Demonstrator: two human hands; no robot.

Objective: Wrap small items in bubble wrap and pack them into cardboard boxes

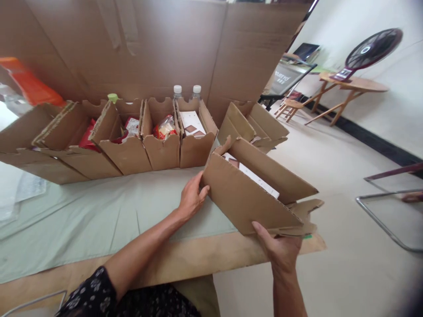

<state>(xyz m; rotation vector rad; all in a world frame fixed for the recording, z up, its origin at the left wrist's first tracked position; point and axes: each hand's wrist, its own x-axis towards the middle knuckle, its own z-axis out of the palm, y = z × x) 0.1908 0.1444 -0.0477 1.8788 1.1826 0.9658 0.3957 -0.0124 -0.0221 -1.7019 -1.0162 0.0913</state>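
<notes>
1. Cardboard bin [244,191]: it is held at an angle over the right end of the cloth-covered surface [109,224], its near end reaching past the edge. Whether its base rests on anything is hard to tell. A flat white box [259,179] lies inside.

2. Handling: it looks light and fairly stiff, with dry walls that should not slip. The rough-cut rims and the loose flap at the near end would likely bend or tear first, and the white box could slide if the bin tips.

3. Where to hold: the bottom edge and the lower corners at opposite ends seem best, keeping off the flap.

4. Left hand [192,196]: it clasps the far corner loosely, fingers by the end wall and thumb parted from them along the long side.

5. Right hand [280,246]: it is clamped on the near lower corner, thumb up against the long wall; the fingers are mostly hidden underneath, so their spread cannot be told.

6. Nearby: a row of similar bins [197,152] stands behind the left hand, against a tall cardboard panel [172,53].
</notes>
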